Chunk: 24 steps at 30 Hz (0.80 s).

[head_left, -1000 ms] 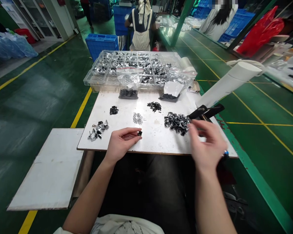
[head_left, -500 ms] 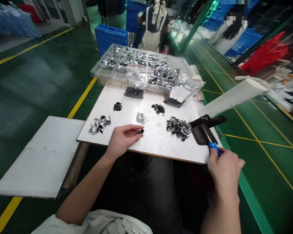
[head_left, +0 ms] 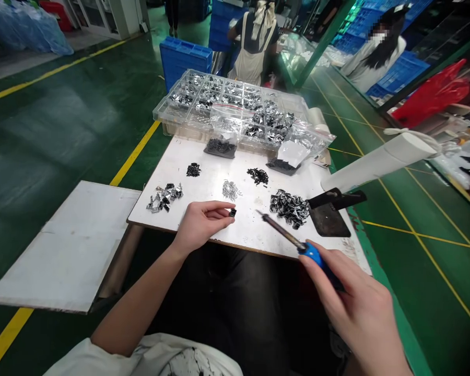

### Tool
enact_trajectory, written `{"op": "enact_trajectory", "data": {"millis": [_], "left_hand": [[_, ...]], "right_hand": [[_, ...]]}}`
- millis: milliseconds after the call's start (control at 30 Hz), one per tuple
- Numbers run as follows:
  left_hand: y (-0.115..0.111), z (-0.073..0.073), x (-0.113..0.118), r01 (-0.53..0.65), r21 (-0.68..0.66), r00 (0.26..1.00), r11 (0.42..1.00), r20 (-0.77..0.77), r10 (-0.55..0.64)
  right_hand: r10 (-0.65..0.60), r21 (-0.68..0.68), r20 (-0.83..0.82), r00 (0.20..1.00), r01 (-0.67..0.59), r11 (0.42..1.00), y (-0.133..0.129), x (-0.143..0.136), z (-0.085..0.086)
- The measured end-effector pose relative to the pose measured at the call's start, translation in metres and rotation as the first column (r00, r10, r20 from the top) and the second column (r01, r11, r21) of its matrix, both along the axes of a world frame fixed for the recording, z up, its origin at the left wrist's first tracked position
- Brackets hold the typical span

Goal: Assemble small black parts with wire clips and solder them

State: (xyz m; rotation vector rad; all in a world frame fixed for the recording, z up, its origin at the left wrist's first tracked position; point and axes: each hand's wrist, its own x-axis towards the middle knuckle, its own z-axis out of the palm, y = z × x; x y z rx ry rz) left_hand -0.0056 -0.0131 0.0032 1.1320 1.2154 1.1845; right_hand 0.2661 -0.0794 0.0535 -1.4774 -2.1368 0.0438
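Observation:
Between the fingertips of my left hand point(head_left: 201, 222) is a small black part point(head_left: 232, 212), held above the front of the white board point(head_left: 243, 230). My right hand point(head_left: 348, 287) grips the blue handle of a soldering iron point(head_left: 284, 231), whose tip points left toward that part without touching it. A pile of shiny black pieces point(head_left: 289, 208) lies beyond the iron. Tiny silvery bits point(head_left: 231, 190) are behind my left hand, with small black pieces point(head_left: 193, 169) and more black pieces point(head_left: 258, 176) farther back. Shiny pieces point(head_left: 165, 198) lie at the left.
A clear compartment box point(head_left: 227, 99) full of shiny parts stands at the back, with two plastic bags point(head_left: 220, 146) before it. At the right are a black iron stand point(head_left: 331, 216) and a white tube point(head_left: 379, 159). People point(head_left: 254, 44) are farther off.
My right hand has drawn the soldering iron out of the black stand and moved it left over the board. My left hand still holds the small part. The view has shifted slightly.

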Motion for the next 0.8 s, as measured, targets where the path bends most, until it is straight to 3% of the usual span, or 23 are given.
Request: {"op": "enact_trajectory", "data": {"millis": [67,300,800], "left_hand": [[0.000,0.000,-0.001,0.012,0.001,1.000,1.000,0.000,-0.012],[0.000,-0.003,-0.001,0.014,0.010,1.000,1.000,0.013,-0.014],[0.001,-0.007,0.000,0.001,0.024,1.000,1.000,0.006,-0.001]], "right_hand": [[0.081,0.076,0.135,0.988,-0.092,0.993,0.008,-0.006,0.004],[0.046,0.230,0.451,0.891,-0.166,0.959,0.021,-0.012,0.011],[0.021,0.245,0.514,0.857,-0.170,0.955,0.027,-0.019,0.009]]}}
